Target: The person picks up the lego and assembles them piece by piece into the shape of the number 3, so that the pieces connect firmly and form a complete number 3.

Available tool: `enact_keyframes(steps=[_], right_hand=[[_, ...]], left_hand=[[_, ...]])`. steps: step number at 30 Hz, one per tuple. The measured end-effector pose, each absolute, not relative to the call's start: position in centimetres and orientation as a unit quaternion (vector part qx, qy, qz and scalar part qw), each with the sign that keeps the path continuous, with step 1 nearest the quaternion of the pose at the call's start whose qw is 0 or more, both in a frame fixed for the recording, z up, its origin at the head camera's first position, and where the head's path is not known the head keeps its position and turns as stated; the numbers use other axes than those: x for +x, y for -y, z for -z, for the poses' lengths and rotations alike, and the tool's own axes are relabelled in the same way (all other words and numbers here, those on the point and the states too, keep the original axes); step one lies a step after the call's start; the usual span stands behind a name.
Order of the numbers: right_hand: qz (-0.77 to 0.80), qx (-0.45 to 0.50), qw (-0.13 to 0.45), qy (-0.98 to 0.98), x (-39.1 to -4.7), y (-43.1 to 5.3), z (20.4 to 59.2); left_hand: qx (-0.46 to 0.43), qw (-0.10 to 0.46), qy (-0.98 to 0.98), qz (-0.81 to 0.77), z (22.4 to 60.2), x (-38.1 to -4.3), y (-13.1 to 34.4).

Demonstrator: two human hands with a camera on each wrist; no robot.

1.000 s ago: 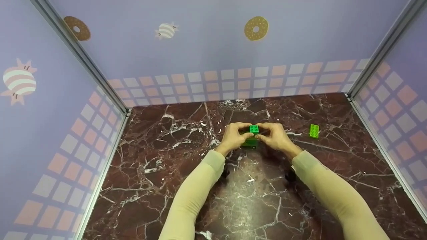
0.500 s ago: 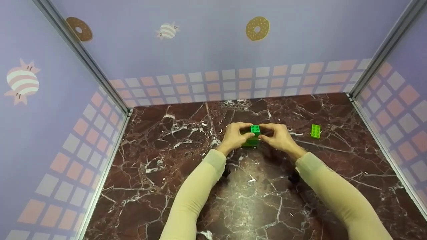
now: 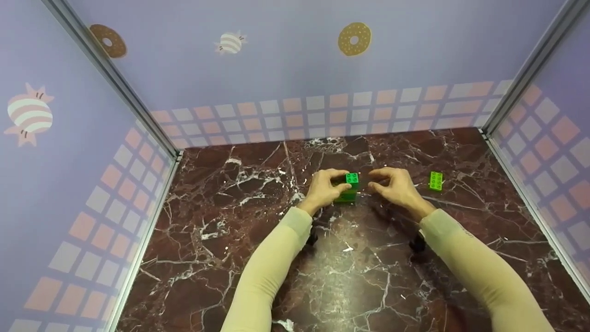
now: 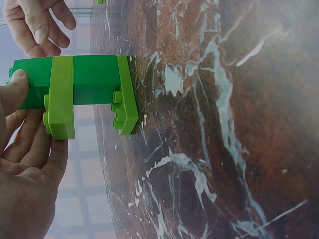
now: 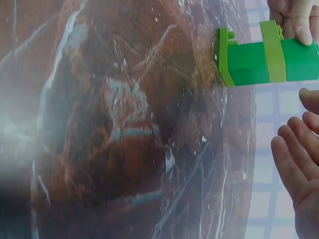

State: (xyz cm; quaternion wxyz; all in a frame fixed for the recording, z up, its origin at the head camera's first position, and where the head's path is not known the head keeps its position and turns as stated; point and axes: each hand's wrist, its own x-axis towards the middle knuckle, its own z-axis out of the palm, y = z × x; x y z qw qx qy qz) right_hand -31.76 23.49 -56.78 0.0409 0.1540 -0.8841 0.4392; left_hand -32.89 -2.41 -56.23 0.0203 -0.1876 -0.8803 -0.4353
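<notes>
A toy-brick stack stands upright on the marbled tabletop. From the bottom, it has a thin light green brick (image 4: pixel 128 102), a dark green block (image 4: pixel 95 79), a second thin light green brick (image 4: pixel 61 112) and a dark green top block (image 3: pixel 352 178). Both light green bricks jut out past the dark blocks on one side, with studs showing. My left hand (image 3: pixel 322 190) pinches the top block, thumb on its near side. To the right of the stack, my right hand (image 3: pixel 395 186) is held apart from it, fingers loosely bent and holding nothing.
A loose light green eight-stud brick (image 3: pixel 435 180) lies on the table (image 3: pixel 221 267) to the right of my right hand. Lilac panels (image 3: pixel 286 60) with printed sweets and squares enclose the table at the back, left and right.
My right hand has let go of the stack and moved off to the right. The left hand keeps its hold on the top block, and the stack has not visibly moved.
</notes>
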Motion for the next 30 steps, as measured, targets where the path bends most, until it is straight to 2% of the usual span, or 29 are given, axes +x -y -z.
enact_keyframes(steps=[14,30], right_hand=[[-0.399,0.09,0.091,0.908,-31.3,-26.0,57.7],[-0.346,0.014,0.078,0.935,-30.6,-29.0,57.6]], left_hand=[[-0.188,0.013,0.879,0.439,56.2,-32.8,2.4],[-0.192,0.01,0.876,0.442,56.3,-32.8,2.5]])
